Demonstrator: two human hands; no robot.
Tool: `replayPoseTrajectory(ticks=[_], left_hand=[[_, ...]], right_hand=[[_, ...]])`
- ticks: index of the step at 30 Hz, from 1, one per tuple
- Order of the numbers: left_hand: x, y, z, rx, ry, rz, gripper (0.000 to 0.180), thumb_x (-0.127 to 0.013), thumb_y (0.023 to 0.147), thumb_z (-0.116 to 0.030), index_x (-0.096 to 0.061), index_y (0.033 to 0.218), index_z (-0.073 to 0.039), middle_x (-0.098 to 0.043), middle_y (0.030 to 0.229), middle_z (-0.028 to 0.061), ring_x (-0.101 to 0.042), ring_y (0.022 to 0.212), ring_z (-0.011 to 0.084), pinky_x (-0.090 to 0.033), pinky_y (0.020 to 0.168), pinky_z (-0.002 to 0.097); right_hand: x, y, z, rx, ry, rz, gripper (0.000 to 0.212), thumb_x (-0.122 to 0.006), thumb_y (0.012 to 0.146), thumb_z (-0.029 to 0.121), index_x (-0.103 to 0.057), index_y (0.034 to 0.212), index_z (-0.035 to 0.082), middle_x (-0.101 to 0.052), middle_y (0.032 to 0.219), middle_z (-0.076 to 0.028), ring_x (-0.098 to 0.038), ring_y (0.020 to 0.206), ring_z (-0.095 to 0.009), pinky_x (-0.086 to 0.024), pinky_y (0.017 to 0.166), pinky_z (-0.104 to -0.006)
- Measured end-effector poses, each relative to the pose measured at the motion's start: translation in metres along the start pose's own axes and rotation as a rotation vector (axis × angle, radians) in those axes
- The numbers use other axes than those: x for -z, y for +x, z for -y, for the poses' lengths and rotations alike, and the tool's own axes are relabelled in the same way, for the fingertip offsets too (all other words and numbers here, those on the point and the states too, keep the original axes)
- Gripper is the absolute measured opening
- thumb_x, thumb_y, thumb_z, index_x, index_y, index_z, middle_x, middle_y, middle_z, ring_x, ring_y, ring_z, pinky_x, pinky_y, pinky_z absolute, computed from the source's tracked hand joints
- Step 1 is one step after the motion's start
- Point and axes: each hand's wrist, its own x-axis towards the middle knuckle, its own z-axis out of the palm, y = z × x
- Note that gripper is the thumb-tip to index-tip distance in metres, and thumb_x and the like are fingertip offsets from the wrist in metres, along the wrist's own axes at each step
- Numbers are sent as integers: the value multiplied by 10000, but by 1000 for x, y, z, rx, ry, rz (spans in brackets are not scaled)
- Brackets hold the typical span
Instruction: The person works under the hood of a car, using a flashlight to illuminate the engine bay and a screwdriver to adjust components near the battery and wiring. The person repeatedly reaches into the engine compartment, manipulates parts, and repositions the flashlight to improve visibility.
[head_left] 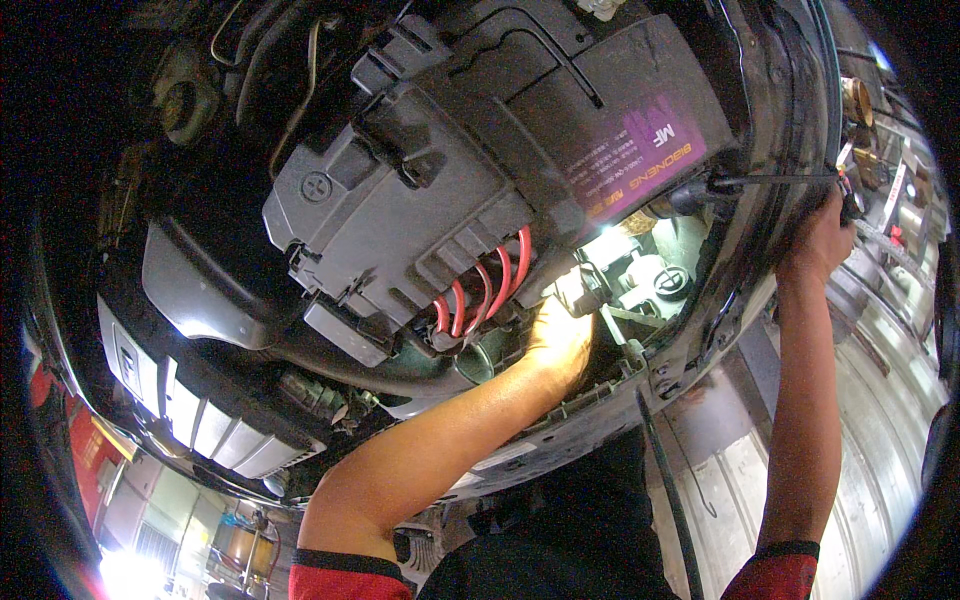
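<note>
My left hand [562, 335] reaches into the engine bay, brightly lit, below the battery [655, 120] with its purple label. Its fingers are closed beside a dark cylindrical piece [588, 290]; glare and overlap hide exactly what they grip. Just right of it is a pale round cap [671, 281] with an emblem. My right hand [822, 245] is raised at the car's outer front edge, closed around something dark with an orange-red spot. A thin dark rod [775, 180] runs from that hand leftward to a black fitting [690, 195] next to the battery.
A grey fuse box cover [390, 210] fills the middle, with red corrugated tubes [510, 270] along its lower edge. A black bar [670, 490] slants down in front of the bumper. Metal parts [895, 210] lie on the right; workshop equipment [240, 550] stands at lower left.
</note>
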Motion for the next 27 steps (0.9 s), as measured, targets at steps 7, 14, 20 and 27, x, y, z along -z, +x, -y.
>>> replayPoseTrajectory(ticks=[7, 14, 20, 27], left_hand=[[7, 2, -2, 14, 153, 37, 337, -486, 838, -64, -551, 1169, -73, -537, 1058, 64, -529, 1004, 208, -451, 820, 334], [11, 4, -2, 13, 168, 60, 331, -490, 832, -70, -554, 1156, -65, -534, 1064, 70, -520, 1018, 210, -449, 808, 344], [5, 4, 2, 25, -155, 140, 325, -488, 853, -104, -526, 1169, -41, -525, 1125, 103, -505, 1052, 258, -424, 819, 390], [13, 9, -2, -140, 34, 416, 580, -431, 901, -185, -355, 1405, 92, -358, 1436, 274, -317, 1329, 487, -246, 1055, 671]], right_hand=[[1, 9, -7, 11, -90, -37, 448, -664, 876, 331, -627, 1077, -68, -673, 988, -94, -632, 836, -201, -494, 748, -320], [0, 4, -4, 9, -52, -56, 502, -673, 860, 370, -626, 1063, -87, -679, 987, -133, -637, 816, -236, -496, 760, -346], [-1, 4, -4, 19, -21, -41, 587, -682, 839, 428, -623, 1037, -121, -685, 982, -182, -642, 817, -282, -491, 779, -383], [-1, 7, -7, 46, -93, -79, 587, -679, 837, 426, -632, 1003, -135, -692, 971, -181, -648, 814, -279, -493, 774, -375]])
